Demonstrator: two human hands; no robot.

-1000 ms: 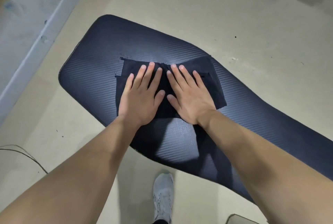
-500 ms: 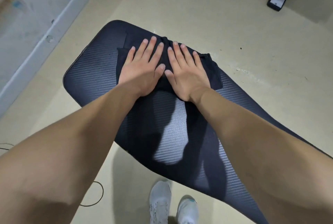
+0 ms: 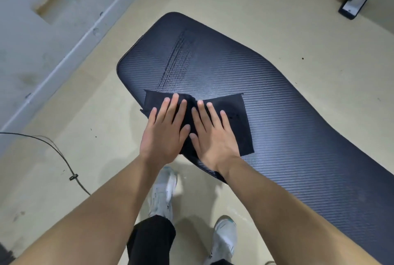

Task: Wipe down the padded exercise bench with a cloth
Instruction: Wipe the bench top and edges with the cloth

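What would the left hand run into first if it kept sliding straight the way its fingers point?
Beyond the left hand lies the far edge of the cloth, then bare bench padding with a faint streaked patch. Nothing stands in that line, as far as the picture shows.

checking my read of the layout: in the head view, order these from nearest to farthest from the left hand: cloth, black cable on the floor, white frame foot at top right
From the left hand:
1. cloth, directly under the palm, on the bench.
2. black cable, on the floor to the left.
3. white frame foot, far top right, beyond the bench.
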